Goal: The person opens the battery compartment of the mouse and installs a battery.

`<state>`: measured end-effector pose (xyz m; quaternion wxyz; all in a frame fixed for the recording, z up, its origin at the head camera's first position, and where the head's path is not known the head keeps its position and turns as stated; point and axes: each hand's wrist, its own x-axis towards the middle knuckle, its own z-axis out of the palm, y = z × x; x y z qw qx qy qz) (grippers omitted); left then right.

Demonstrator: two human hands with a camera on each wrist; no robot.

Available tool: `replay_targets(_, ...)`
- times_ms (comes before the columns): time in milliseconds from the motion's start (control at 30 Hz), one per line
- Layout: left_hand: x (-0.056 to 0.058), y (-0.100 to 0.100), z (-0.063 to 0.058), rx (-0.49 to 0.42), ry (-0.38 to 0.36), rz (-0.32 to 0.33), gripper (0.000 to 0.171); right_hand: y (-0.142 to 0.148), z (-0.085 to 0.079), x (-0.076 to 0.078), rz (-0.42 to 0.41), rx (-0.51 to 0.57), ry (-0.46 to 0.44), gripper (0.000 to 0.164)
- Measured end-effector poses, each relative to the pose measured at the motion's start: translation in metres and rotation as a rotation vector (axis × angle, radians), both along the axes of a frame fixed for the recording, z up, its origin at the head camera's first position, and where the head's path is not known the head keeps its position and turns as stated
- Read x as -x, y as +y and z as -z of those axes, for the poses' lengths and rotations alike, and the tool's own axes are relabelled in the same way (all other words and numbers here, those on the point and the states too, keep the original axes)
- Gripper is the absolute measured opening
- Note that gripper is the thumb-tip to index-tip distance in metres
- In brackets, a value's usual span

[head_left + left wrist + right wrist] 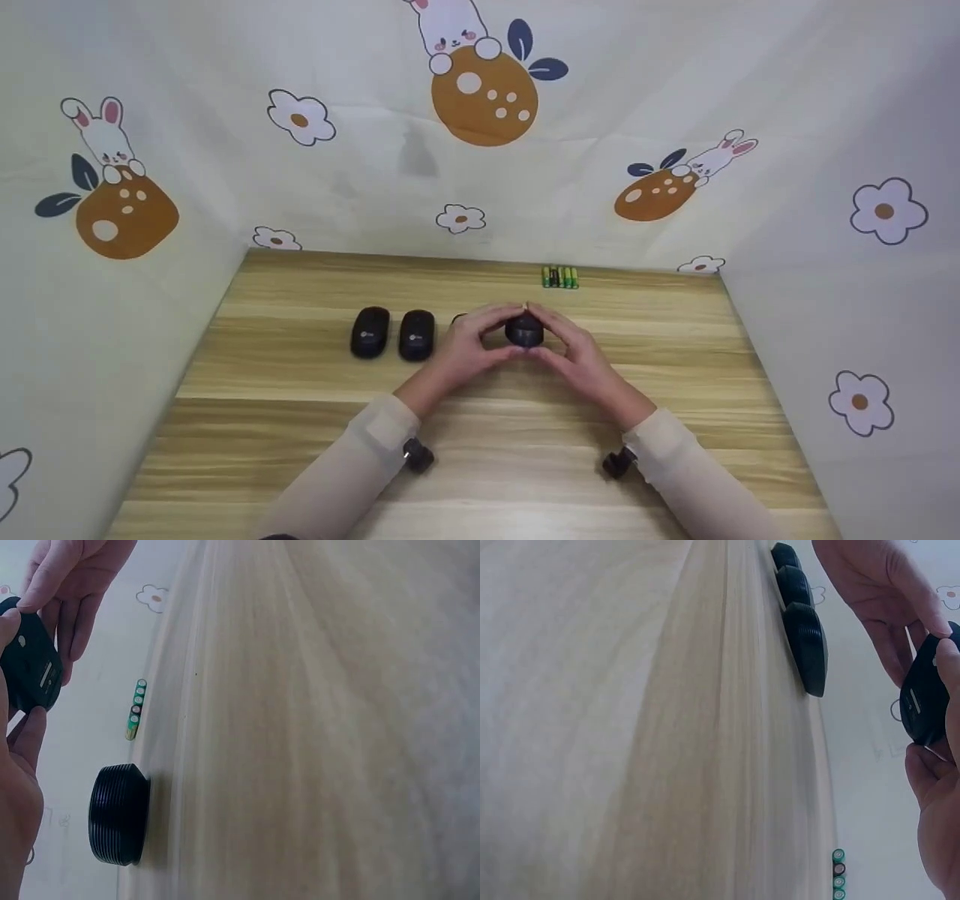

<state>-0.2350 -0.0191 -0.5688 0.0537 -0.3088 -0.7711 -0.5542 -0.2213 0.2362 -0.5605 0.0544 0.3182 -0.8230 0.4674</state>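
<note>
Both hands hold a black computer mouse [524,331] between them, above the wooden table. My left hand [466,341] grips it from the left, and my right hand [576,349] from the right, with thumbs at the near end and fingertips at the far end. In the left wrist view the mouse [31,660] is raised and tilted, its underside with a small pale label facing the camera. The right wrist view also shows the underside of the held mouse [924,694]. Behind my left hand, another mouse [457,318] is mostly hidden.
Two more black mice [370,332] [417,335] lie side by side left of my hands. Farther back, toward the right, several green batteries [560,277] sit in a row near the table's [637,289] rear edge. Patterned cloth [360,172] walls off the back and both sides.
</note>
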Motion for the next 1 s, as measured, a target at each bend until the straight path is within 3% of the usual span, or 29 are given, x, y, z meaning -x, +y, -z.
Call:
replay_targets(300, -0.0031, 0.0014, -0.0021, -0.019, 0.015, -0.015, 0.063, -0.0027, 0.0024, -0.0060, 0.049, -0.033, 0.016, 0.069)
replay_targets(533, -0.0057, 0.0043, -0.0013, -0.094, 0.003, 0.032, 0.050, -0.0021, 0.0049, -0.0051, 0.058, 0.027, 0.107, 0.053)
replay_targets(1000, -0.0086, 0.0060, -0.0037, -0.113, 0.001, 0.000, 0.047, -0.0067, 0.0042, -0.0058, 0.058, 0.159, 0.081, 0.049)
